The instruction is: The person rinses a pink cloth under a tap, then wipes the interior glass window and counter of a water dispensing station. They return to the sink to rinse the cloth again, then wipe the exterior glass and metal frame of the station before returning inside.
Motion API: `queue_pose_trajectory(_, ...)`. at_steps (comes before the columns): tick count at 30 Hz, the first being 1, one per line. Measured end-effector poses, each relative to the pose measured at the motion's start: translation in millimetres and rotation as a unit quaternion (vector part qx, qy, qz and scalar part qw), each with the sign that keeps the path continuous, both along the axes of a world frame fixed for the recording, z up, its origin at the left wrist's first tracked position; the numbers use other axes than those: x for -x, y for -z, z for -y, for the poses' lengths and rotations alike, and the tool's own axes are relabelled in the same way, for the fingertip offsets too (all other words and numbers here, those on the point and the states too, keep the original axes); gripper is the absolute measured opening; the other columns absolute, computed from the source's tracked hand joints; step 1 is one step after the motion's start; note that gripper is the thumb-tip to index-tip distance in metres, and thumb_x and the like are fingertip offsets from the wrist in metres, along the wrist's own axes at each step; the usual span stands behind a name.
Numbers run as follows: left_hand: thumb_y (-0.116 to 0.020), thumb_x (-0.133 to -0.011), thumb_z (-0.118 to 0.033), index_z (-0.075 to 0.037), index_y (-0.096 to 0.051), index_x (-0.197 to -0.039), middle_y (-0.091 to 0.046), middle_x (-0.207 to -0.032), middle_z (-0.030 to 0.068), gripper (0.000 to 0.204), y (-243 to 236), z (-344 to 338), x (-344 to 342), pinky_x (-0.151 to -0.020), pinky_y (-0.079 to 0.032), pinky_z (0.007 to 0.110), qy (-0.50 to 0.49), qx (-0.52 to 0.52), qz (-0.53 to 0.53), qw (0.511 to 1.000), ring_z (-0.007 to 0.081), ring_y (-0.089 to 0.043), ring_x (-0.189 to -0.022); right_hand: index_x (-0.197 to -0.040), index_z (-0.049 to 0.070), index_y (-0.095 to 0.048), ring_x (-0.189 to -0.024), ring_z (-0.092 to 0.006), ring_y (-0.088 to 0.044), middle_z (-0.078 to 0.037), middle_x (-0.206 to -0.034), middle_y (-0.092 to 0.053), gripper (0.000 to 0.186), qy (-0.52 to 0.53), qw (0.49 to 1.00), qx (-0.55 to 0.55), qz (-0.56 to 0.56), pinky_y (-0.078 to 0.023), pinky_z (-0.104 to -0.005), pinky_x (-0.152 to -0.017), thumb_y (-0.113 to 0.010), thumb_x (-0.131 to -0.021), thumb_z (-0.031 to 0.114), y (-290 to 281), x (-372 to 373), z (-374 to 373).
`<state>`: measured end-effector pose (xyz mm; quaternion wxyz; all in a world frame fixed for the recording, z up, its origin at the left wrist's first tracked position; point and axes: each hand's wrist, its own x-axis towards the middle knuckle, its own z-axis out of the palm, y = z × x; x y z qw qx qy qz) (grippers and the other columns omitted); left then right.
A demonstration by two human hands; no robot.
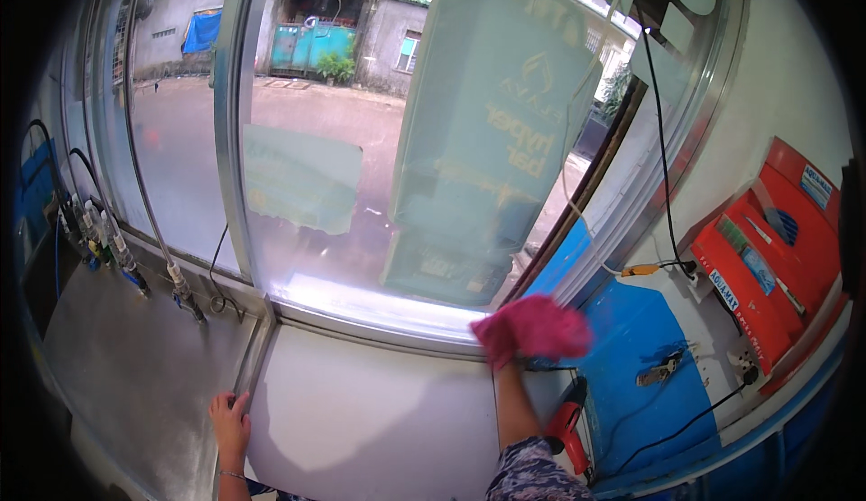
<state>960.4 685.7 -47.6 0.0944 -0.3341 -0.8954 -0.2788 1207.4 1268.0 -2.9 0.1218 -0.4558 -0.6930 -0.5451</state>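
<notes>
Right now, the wiping work looks under way and not finished, judging by the pink cloth (555, 328) bunched in your right hand (510, 357) at the right end of the lower window frame (383, 328). The cloth is blurred and covers most of that hand, but its grip on the fabric is plain enough. Your left hand (231, 422) rests at the near left edge of the white counter (370, 402), fingers slightly bent and holding no loose thing that shows; whether they grip that edge cannot be told. How much of the glass or frame is already wiped does not show either: the sill has a bright glare, and no clear line parts clean from dirty. As for writing, the large pale sticker (460, 149) on the right of the window carries a flame-like emblem and lettering in orange and white, reversed from your side. A smaller pale sticker (302, 181) to its left shows no legible print. On the right wall, the red box (785, 221) bears white-and-blue labels with printed lettering. Any marking on the red tool (566, 429), near your right forearm, is too small to read.
</notes>
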Motion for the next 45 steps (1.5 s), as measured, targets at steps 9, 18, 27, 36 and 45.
queue_pose_trajectory(9,-0.070,-0.063,0.000,-0.014,-0.067,-0.113,-0.052,-0.110,0.0129,0.053,8.3,4.1,4.8,-0.095,-0.038,0.046,0.005,-0.003,-0.007,1.000,0.0323,-0.049,-0.107,-0.086,0.005,-0.065,-0.068,-0.0217,-0.061,-0.011,-0.075,-0.062,0.023,-0.217,0.901,0.110,-0.359,-0.046,-0.0367,-0.057,-0.061,-0.087,0.028,-135.5,49.4,30.7)
queue_pose_trajectory(18,-0.072,-0.062,-0.003,-0.017,-0.067,-0.112,-0.054,-0.109,0.0124,0.053,15.0,5.3,6.7,-0.093,-0.039,0.047,0.006,-0.018,-0.015,1.000,0.0322,-0.050,-0.104,-0.094,0.007,-0.064,-0.080,-0.0244,-0.060,-0.011,-0.087,-0.062,0.025,-0.370,0.840,-0.017,-0.396,-0.046,-0.0385,-0.067,-0.059,-0.089,0.031,-537.0,41.7,0.3)
queue_pose_trajectory(27,-0.072,-0.063,-0.009,-0.021,-0.069,-0.110,-0.056,-0.108,0.0101,0.048,12.0,6.8,5.0,-0.090,-0.039,0.046,-0.005,0.004,-0.036,0.999,0.0322,-0.050,-0.106,-0.101,0.009,-0.063,-0.092,-0.0271,-0.059,-0.012,-0.099,-0.062,0.028,-0.330,0.865,0.012,-0.379,-0.046,-0.0402,-0.077,-0.056,-0.090,0.033,-700.3,94.4,19.6)
queue_pose_trajectory(36,-0.070,-0.066,-0.009,-0.023,-0.070,-0.112,-0.056,-0.110,0.0094,0.049,5.5,10.2,5.7,-0.092,-0.039,0.046,-0.005,-0.009,-0.008,1.000,0.0310,-0.050,-0.107,-0.109,0.011,-0.062,-0.103,-0.0298,-0.058,-0.012,-0.110,-0.062,0.032,-0.475,0.809,-0.023,-0.346,-0.046,-0.0420,-0.087,-0.053,-0.092,0.036,-728.1,270.2,117.1)
queue_pose_trajectory(45,-0.069,-0.069,-0.007,-0.024,-0.068,-0.119,-0.058,-0.112,0.0089,0.053,-6.3,17.3,6.7,-0.093,-0.039,0.046,0.000,-0.032,0.033,0.999,0.0296,-0.052,-0.108,-0.117,0.013,-0.061,-0.115,-0.0325,-0.057,-0.012,-0.122,-0.062,0.037,-0.714,0.651,-0.032,-0.255,-0.046,-0.0438,-0.097,-0.050,-0.094,0.039,-638.6,458.4,246.8)
